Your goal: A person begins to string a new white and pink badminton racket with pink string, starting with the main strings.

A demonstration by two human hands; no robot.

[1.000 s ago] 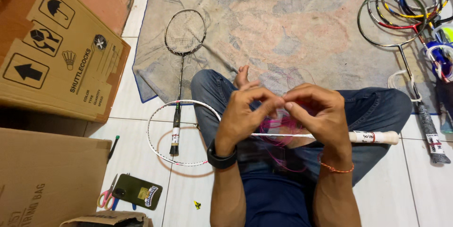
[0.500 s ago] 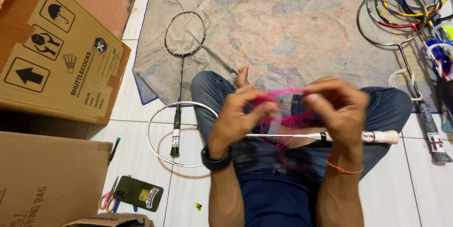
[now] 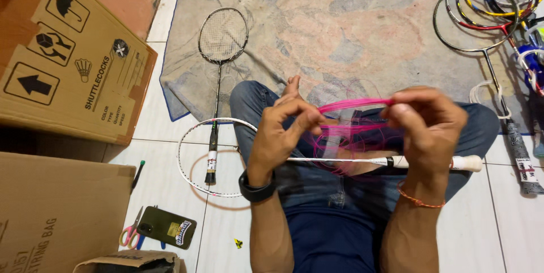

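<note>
A coil of pink racket string (image 3: pixel 354 120) is stretched between my two raised hands. My left hand (image 3: pixel 280 131) pinches one side of it and wears a black wristband. My right hand (image 3: pixel 428 128) grips the other side, with an orange cord bracelet on its wrist. Below the hands a white unstrung racket (image 3: pixel 351 161) lies across my lap, its frame on the tiled floor to the left and its white handle to the right. I sit cross-legged in blue jeans.
A black strung racket (image 3: pixel 218 69) lies on a worn cloth (image 3: pixel 340 29). Several rackets (image 3: pixel 498 18) are piled at the top right. Cardboard boxes (image 3: pixel 68 57) stand on the left. Scissors (image 3: pixel 131 232), a phone (image 3: pixel 166 227) and a pen (image 3: pixel 137 174) lie on the floor.
My hands have moved apart and risen, pulling the pink string coil open between them. The white racket has stayed on my lap.
</note>
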